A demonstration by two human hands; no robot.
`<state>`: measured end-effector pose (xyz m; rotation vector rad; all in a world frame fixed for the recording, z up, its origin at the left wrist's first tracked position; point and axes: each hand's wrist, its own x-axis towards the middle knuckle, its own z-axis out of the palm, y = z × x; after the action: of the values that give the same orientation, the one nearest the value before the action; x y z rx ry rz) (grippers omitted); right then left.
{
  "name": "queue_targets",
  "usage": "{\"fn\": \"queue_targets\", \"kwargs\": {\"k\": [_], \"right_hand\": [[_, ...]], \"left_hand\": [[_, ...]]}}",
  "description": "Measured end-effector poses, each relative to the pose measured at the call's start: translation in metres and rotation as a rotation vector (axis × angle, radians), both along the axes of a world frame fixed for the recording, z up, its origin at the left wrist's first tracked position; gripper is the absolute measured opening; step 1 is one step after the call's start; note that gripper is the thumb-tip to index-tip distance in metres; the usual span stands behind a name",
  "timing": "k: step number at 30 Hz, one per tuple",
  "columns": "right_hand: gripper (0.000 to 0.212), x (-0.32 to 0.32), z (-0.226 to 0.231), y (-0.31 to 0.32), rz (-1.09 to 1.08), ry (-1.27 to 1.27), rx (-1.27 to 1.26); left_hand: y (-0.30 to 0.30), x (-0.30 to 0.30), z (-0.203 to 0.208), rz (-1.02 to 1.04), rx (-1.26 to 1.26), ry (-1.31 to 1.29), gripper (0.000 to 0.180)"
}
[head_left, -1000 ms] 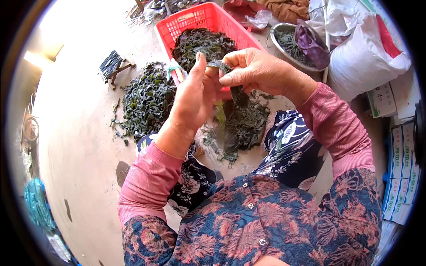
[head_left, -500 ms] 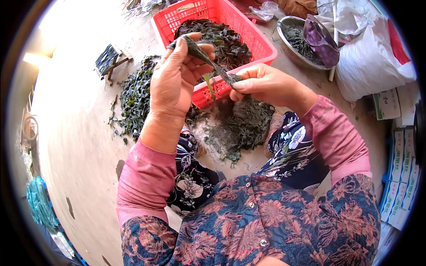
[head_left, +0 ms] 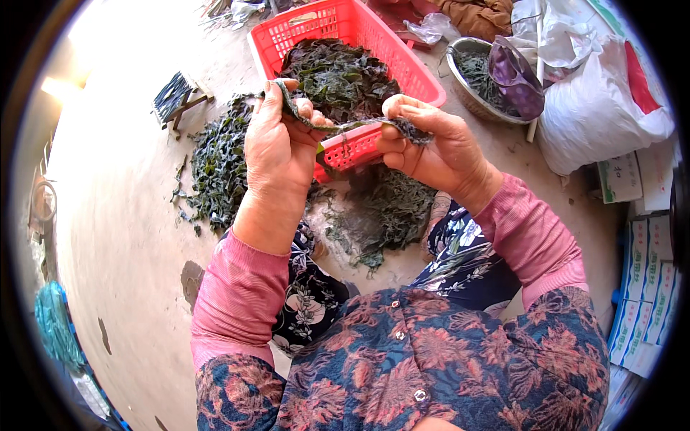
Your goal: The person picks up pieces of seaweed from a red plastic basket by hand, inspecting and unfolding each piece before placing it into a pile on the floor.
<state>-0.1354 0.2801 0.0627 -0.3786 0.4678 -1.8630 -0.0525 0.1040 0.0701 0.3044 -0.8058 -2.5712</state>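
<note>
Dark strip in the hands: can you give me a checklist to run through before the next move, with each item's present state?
1. Left hand has hold of the dark strip: ok, between thumb and fingers.
2. Right hand has hold of it too: ok, near the other end.
3. Strip pulled straight: not ok, it bends between the hands.
4. Strip free of tears: cannot tell, too little detail.
5. Strip clear of the red basket: cannot tell, they overlap in this view.
6. Basket upright, with dark leaves inside: ok.

Bright light (head_left: pixel 129 50) floods the pale floor (head_left: pixel 129 237) beside a stool (head_left: pixel 177 100).
</note>
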Motion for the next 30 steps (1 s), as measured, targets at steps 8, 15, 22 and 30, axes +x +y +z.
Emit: {"fn": "queue_targets", "kwargs": {"k": [8,15,22,30], "right_hand": [[0.041,0.009,0.012,0.004,-0.042,0.178,0.007],[0.019,0.013,0.007,0.001,-0.319,0.771,0.356],[0.027,0.017,0.005,0.000,-0.306,0.965,0.381],[0.017,0.008,-0.015,-0.003,-0.246,1.048,0.411]], "left_hand": [[0.005,0.006,-0.009,-0.208,-0.031,-0.090,0.020],[0.020,0.017,0.003,-0.489,-0.407,-0.256,0.015],[0.019,0.031,0.003,-0.692,-0.661,-0.198,0.022],[0.024,0.034,0.001,-0.683,-0.781,-0.185,0.029]]}}
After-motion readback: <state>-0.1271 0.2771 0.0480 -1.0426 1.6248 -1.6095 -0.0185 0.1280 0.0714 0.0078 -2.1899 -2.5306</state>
